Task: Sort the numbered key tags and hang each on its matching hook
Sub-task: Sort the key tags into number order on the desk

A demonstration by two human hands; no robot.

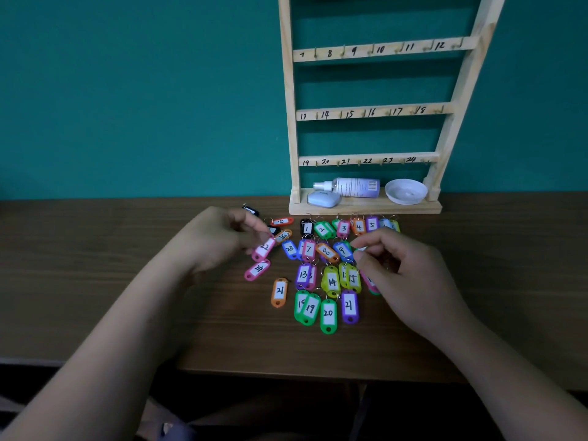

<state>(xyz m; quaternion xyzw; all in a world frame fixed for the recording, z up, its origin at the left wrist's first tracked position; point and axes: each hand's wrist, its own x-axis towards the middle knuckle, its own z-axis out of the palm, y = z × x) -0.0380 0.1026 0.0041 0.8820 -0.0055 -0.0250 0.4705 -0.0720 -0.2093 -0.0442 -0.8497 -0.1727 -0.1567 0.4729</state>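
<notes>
**A:** Where do things stand?

**B:** The coloured plastic key tags (327,272) lie in rough number rows on the brown wooden table (95,281), mid-frame. They are just below the pale wooden hook rack (288,122) standing at the upper right. Its numbered hooks (343,52) in view are all bare, so I judge sorting is the step in hand.

**A:** And the hands?

**B:** The left hand (222,240), centre left, has curled fingers and pinches the upper end of a pink plastic key tag with a white label (264,248). Its number looks like 22, though it's blurred. The right hand (404,268), centre right, has thumb and forefinger drawn close together over the row beside the blue tag marked 9 (342,250). Whether it has hold of anything, I cannot tell.

**A:** How should it be done well?

**B:** Read the pink tag's label properly before placing it. It likely belongs in the lowest row, right of the purple tag marked 21 (349,305). Lay it label up with its ring toward the rack, clear of its neighbours. The stray orange tag marked 21 (279,291) should join its twin.
</notes>
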